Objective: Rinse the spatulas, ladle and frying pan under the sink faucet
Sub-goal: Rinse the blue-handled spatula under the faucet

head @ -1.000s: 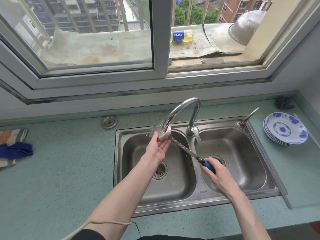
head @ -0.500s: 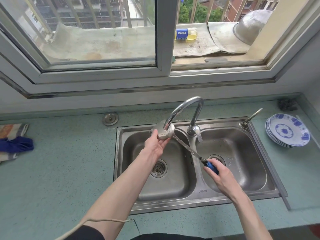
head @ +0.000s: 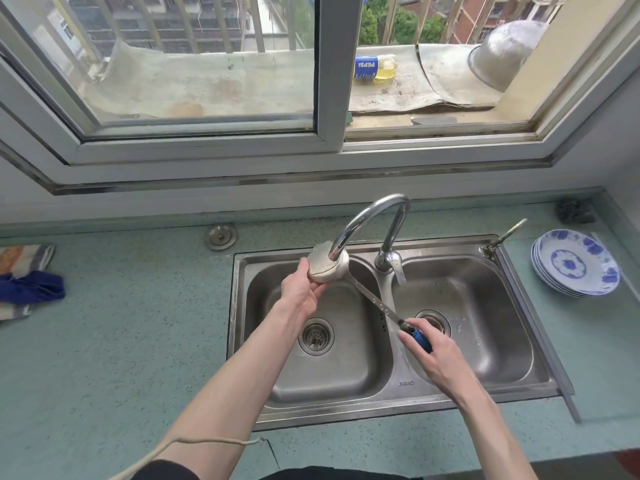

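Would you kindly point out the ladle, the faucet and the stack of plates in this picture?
ladle (head: 327, 266): head view, on its bowl under the spout.
faucet (head: 381, 206): head view, on the curved neck.
stack of plates (head: 575, 265): head view, on the top plate's centre.

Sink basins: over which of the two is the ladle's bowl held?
The left basin, the one under the faucet spout. The left hand holds the ladle bowl there; the right basin lies beneath only the blue handle.

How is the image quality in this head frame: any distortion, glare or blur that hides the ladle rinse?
Head view: even daylight from the window, no hard shadows; wide-angle bending curves the window frame and counter; mild sheen on the faucet; ladle bowl slightly soft, and the water stream is not discernible.
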### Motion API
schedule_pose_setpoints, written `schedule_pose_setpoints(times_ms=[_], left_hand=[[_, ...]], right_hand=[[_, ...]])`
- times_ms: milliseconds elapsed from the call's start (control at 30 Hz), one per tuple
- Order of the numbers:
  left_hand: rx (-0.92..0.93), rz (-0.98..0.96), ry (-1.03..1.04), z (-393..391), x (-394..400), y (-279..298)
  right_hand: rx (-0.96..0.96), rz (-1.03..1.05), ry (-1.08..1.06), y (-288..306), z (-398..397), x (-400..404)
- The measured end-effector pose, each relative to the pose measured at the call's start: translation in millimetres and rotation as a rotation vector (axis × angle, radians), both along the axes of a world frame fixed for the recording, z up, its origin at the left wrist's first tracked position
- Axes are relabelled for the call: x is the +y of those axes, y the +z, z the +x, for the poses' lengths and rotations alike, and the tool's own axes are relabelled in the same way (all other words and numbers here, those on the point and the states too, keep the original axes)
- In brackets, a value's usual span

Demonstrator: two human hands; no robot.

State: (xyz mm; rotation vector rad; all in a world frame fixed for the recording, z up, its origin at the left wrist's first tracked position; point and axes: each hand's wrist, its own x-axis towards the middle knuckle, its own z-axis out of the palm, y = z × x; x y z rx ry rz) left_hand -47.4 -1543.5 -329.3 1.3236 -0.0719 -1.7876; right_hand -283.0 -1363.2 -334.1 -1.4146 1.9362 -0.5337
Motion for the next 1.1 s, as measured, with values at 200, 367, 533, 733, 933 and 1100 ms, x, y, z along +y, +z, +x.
schedule_pose_setpoints(times_ms=[200, 367, 533, 733, 933, 1100], left_hand=[[0.084, 0.005, -0.181, 13.2, 2.4, -5.8], [-0.054, -0.018, -0.308, 18.4, -2.3, -16.5], [-0.178, -0.029, -0.239, 15.2, -6.9, -15.8], [-0.833, -0.430, -0.523, 17.4, -6.7, -26.1], [-1.424, -0.840, -0.867, 1.8, 0.3, -25.6], [-1.414, -0.961, -0.806, -5.0, 6.7, -13.3]], right_hand=[[0.070, 0.055, -0.193, -0.2, -1.1, -5.1], [0.079, 0.042, -0.211, 2.2, -3.0, -8.0], [0.133, 0.027, -0.181, 2.3, -0.4, -9.6], [0.220, -0.055, -0.201, 6.6, 0.5, -13.3], [0.237, -0.070, -0.246, 11.5, 5.6, -19.5], [0.228, -0.081, -0.276, 14.0, 12.7, -16.6]])
